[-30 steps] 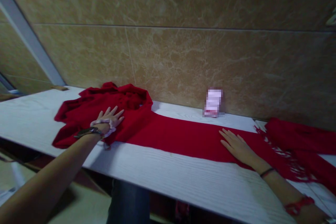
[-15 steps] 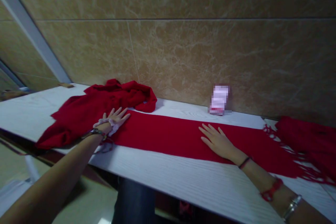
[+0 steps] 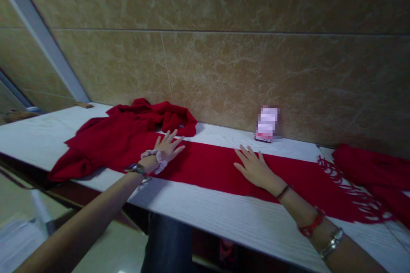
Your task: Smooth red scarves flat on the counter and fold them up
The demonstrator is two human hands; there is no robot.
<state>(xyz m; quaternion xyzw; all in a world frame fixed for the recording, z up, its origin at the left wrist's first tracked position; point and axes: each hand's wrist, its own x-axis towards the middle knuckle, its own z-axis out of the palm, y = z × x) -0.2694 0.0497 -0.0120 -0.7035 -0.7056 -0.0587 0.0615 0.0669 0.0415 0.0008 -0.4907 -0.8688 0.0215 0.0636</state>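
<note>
While red scarf [image 3: 209,165] is spread along white desk [image 3: 205,204], bunched at 9 o'clock and laid flat through 6 o'clock to fringe [image 3: 371,218] near 4 o'clock, nothing is clasped. Left hand [image 3: 168,149], at 8 o'clock, is placed palm-down on scarf, grip unclosed, fingers splayed, scrunchie [image 3: 162,164] worn at wrist. Right hand [image 3: 254,169], at 4 o'clock, is laid palm-down on flat stretch, grip likewise unclosed. Pixelated phone-like object [image 3: 267,123] is propped against tiled wall [image 3: 224,72] at 3 o'clock; farther out, second red cloth [image 3: 374,168] is bunched beside fringe.
</note>
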